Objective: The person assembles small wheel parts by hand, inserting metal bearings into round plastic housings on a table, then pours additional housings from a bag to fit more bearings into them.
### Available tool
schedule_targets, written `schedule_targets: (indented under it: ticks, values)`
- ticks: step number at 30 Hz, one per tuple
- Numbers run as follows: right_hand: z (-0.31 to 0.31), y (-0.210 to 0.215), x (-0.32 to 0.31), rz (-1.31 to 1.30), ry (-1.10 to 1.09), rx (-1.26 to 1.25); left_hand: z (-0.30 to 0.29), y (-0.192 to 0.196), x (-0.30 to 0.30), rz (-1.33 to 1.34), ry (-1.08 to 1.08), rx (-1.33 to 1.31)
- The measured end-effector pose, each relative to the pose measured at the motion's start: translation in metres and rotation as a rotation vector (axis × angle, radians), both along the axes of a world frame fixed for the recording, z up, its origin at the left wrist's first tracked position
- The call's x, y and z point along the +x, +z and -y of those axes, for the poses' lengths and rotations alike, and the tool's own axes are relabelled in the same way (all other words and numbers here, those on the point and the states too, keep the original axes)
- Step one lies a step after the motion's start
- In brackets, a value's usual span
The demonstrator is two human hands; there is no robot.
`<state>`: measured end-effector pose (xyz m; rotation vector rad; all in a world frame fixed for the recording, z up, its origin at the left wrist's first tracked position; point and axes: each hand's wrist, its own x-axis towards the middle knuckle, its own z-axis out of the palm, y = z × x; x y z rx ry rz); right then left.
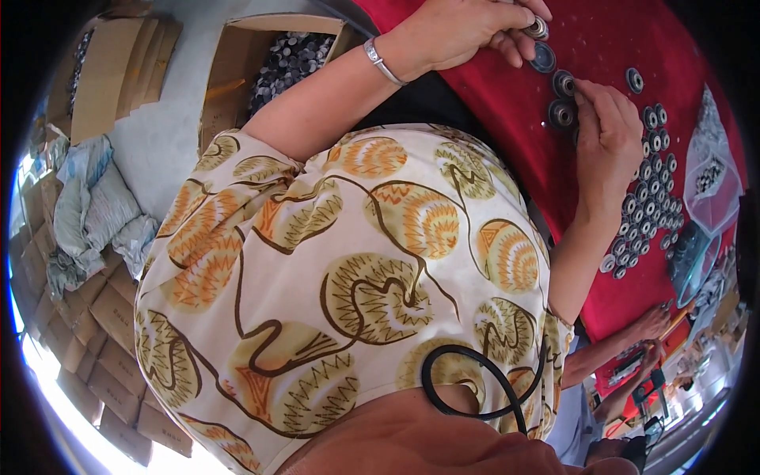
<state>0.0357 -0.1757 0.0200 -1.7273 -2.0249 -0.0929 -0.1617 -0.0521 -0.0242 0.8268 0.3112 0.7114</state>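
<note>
Pinched: wheel (537, 28) in left hand (475, 32); right hand (609, 131) touching second wheel (564, 83), grasp unclear.
Both over red cloth (606, 32); probably steadiest held by rims, centres uncovered. Dark disc (543, 57), loose wheel (561, 115) sit close; wheel cluster (643, 190) crowds right wrist, bag (704, 142) beyond.

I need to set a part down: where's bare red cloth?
Red cloth shows bare between the left hand and lone wheel, and between the right forearm and a co-worker's hand. Crowded: the wheel cluster, around the right hand.
</note>
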Motion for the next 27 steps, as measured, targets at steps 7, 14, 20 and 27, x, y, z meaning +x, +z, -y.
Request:
schedule_targets:
  ticks: [7, 14, 20, 27]
  values:
    - [0.004, 0.0, -0.004, 0.036, 0.018, 0.018, 0.002, 0.0, -0.004, 0.019, -0.005, -0.017]
    - [0.017, 0.007, -0.014, 0.196, -0.028, -0.051, 0.006, 0.007, 0.001, 0.022, -0.015, -0.032]
    - [0.015, 0.0, -0.009, 0.186, -0.022, -0.02, 0.003, 0.012, 0.003, -0.015, -0.002, -0.021]
    - [0.009, 0.005, -0.009, -0.061, 0.002, 0.077, 0.014, 0.013, 0.009, -0.089, -0.078, -0.022]
